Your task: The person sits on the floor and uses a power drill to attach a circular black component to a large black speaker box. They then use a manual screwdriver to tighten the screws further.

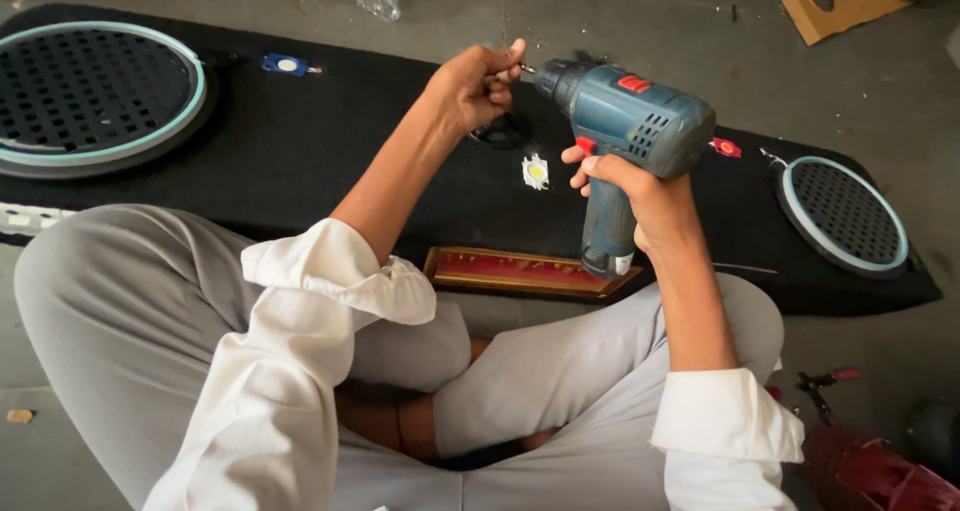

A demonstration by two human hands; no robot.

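My right hand [625, 186] grips the handle of a blue-grey cordless drill [630, 131] held above a black carpeted board [300, 151], a finger by its red trigger. My left hand [480, 81] pinches the bit or screw at the drill's chuck tip. Under the drill on the board lie a small white square LED chip [536, 172] and a dark round hole [505, 133]. I sit cross-legged in grey trousers and white rolled sleeves.
Round black speaker grilles with pale rims sit at the board's left [95, 91] and right [845, 216]. A red tray with a gold edge [520, 271] lies by my knee. A blue LED module [285, 65], a red one [725, 148], cardboard [835, 1] and a red tool [860, 461] lie around.
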